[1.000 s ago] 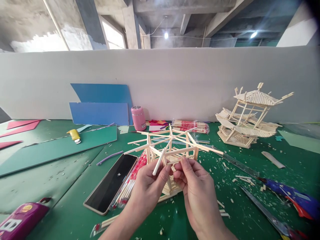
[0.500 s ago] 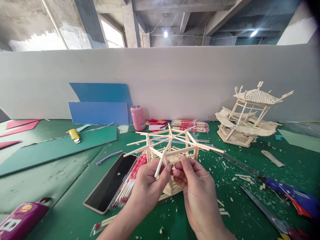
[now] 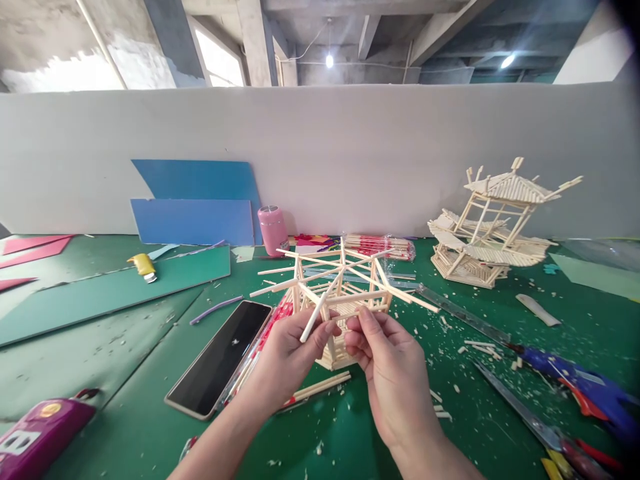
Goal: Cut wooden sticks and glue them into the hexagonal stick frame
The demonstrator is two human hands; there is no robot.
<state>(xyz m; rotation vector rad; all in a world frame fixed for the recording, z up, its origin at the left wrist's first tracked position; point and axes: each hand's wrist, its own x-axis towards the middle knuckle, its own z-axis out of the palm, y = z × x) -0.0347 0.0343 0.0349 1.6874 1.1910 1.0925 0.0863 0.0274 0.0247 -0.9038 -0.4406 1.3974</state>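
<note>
Frame of sticks point(image 3: 345, 293) at centre of green mat point(image 3: 125, 353), lifted off it, base clear of surface. Left hand point(image 3: 287, 357) pinching one loose-looking stick point(image 3: 314, 319) betw. thumb and fingers at frame's near-left edge, stick slanting up toward the hub. Right hand point(image 3: 395, 373) closed in a pinch on frame's near rail, fingertips point(image 3: 364, 319) just beside left thumb. Spokes jutting outward past frame on all sides; longest reaching right toward steel ruler point(image 3: 463, 313).

Left of hands: phone point(image 3: 220, 357) flat, screen up, touching bag of sticks point(image 3: 260, 360) along its right edge. Few loose sticks point(image 3: 317, 387) on mat right under hands. Purple straw point(image 3: 216, 309) near phone's far end. Pink cup point(image 3: 273, 231) and blue boards point(image 3: 195, 213) at back wall, well apart from frame.

Right: finished stick model point(image 3: 493, 230) near back, well apart. Blue glue gun point(image 3: 575, 383) and second ruler point(image 3: 515, 407) near right edge. Offcuts scattered betw. frame and ruler.

Open mat: near-left, betw. phone and purple case point(image 3: 40, 437) at corner; also strip directly in front of wrists.
</note>
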